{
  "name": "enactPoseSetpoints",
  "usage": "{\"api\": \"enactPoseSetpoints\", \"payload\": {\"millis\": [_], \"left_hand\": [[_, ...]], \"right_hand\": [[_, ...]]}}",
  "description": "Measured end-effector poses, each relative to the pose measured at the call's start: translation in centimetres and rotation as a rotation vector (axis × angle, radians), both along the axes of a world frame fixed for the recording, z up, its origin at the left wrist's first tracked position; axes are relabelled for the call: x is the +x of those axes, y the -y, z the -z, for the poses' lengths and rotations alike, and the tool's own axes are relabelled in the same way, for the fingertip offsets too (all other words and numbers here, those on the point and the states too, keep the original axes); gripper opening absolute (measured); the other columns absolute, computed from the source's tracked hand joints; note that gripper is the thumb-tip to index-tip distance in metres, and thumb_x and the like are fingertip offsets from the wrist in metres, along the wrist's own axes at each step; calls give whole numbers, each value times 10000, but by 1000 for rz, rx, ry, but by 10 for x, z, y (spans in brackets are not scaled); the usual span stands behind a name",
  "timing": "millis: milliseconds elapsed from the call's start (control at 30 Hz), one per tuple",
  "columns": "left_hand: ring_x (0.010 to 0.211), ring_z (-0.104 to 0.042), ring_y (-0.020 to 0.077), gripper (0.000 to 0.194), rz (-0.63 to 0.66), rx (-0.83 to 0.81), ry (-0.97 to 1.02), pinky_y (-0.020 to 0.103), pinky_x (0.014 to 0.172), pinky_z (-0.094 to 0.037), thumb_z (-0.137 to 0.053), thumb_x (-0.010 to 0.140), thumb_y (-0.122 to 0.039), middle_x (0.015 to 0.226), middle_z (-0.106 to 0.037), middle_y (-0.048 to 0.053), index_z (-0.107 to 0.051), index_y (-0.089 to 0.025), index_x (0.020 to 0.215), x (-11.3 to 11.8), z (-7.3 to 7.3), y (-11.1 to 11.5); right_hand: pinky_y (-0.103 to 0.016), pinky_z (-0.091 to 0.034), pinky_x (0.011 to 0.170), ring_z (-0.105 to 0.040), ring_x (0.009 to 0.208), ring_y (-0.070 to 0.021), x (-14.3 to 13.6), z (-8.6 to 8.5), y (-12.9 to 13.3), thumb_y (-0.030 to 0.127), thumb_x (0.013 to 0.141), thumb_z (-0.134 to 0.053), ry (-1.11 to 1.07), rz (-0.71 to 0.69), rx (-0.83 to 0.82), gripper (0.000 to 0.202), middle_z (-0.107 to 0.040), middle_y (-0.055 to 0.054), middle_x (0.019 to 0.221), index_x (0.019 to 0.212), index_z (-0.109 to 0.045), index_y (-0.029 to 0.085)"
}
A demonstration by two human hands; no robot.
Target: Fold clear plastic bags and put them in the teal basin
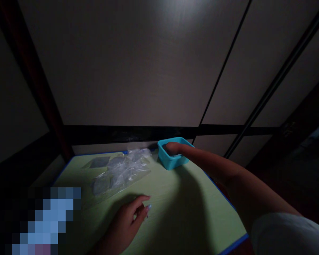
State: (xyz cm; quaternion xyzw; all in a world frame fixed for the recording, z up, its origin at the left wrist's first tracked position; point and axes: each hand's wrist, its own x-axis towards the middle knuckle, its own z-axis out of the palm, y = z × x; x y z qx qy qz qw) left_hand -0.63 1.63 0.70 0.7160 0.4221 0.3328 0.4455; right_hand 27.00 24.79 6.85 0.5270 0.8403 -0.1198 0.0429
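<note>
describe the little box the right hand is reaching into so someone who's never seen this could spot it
Start at the green table with its blue edge and go to its far right corner. The turquoise tub sits there with the right hand dipped inside. It is the only solid, coloured container; beside it lie only clear plastic bags.

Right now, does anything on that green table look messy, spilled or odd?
Nothing looks spilled or broken. The clear plastic bags lie crumpled in a loose overlapping heap on the green table. The right hand reaches into the blue tub; the left hand rests on the table.
</note>
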Motion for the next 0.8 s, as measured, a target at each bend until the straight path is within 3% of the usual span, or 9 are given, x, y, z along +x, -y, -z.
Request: {"api": "enactPoseSetpoints", "payload": {"millis": [100, 233, 367, 533, 667, 800], "left_hand": [[715, -644, 172, 336, 1, 9, -3, 257, 672, -490, -476, 854, -383, 740, -670, 23, -631, -203, 1092, 0, 1, 0], [723, -635, 175, 356, 1, 13, -42, 263, 681, -483, -452, 868, -390, 747, -659, 31, -626, -193, 1108, 0, 0, 1], [721, -619, 171, 355, 3, 19, -69, 266, 699, -475, -447, 876, -388, 756, -654, 35, -627, -190, 1108, 1, -4, 4], [700, -616, 165, 329, -13, 47, -66, 257, 670, -471, -453, 886, -359, 741, -654, 24, -635, -191, 1103, 3, -8, 5], [747, -626, 178, 301, -44, 195, -146, 281, 713, -474, -478, 898, -334, 812, -680, 46, -642, -185, 1103, 0, -9, 3], [961, -587, 229, 242, -78, 458, -285, 360, 869, -446, -528, 891, -268, 987, -674, 87, -648, -169, 1076, -5, -15, -2]], "right_hand": [[-404, -516, 834, -610, 973, -208, -1, 2, -2, 316, 901, -594, 26, -17, -60, 271, -616, -69, 1138, 1120, -605, 157], [-310, -479, 855, -619, 957, -216, -4, 3, -4, 135, 746, -694, -6, -22, -87, 277, -698, -56, 1059, 1022, -691, 142], [-289, -471, 855, -631, 956, -225, -7, 3, -5, 78, 621, -724, -38, -32, -115, 344, -717, -59, 1053, 952, -723, 172], [-330, -489, 823, -648, 941, -252, -7, 9, -6, 74, 619, -708, -74, -49, -130, 303, -723, -72, 1025, 904, -736, 173], [-335, -499, 812, -659, 935, -271, -5, 10, -5, 28, 578, -734, -84, -53, -123, 349, -718, -111, 1044, 898, -745, 165], [-318, -500, 766, -677, 876, -258, -3, 2, 2, 8, 607, -715, -84, -40, -82, 303, -730, -143, 968, 884, -752, 124]]}}
